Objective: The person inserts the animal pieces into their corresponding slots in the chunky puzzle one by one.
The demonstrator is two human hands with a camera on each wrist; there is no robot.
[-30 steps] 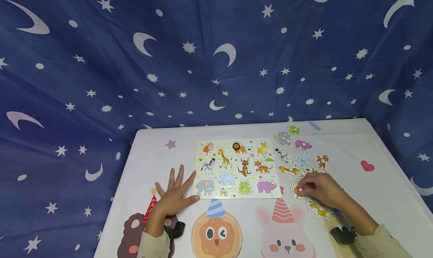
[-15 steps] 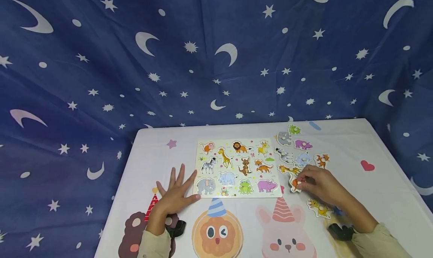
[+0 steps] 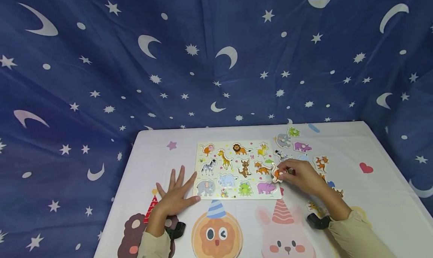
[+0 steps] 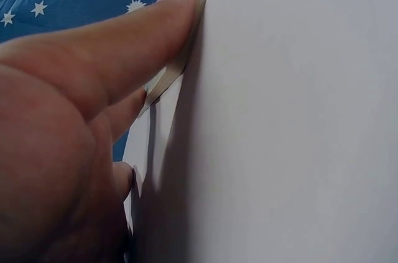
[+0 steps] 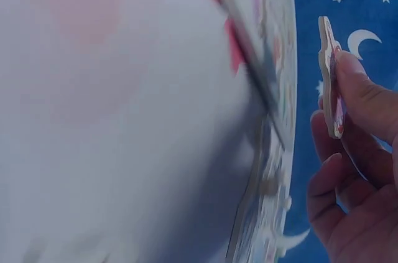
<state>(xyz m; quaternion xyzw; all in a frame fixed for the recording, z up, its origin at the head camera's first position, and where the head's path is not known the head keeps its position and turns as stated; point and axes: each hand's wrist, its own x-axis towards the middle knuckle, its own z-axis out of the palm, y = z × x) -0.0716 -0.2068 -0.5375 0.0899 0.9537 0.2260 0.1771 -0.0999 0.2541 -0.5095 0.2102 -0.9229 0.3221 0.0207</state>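
1. Right hand: fingers clamped on monkey puzzle piece, raised by the right edge of animal puzzle board.
2. Left hand: fingers spread apart, touching board's left edge.
3. Frog piece, elephant piece, purple hippo piece lie on tabletop, right of board.

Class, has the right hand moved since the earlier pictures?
Yes: judged against the puzzle board, the right hand moved left, bringing the orange animal piece to the board's right edge.

Orange animal piece, thin, pale-edged: raised, pinched in right hand. Animal-picture board: flat, left edge touching left hand.
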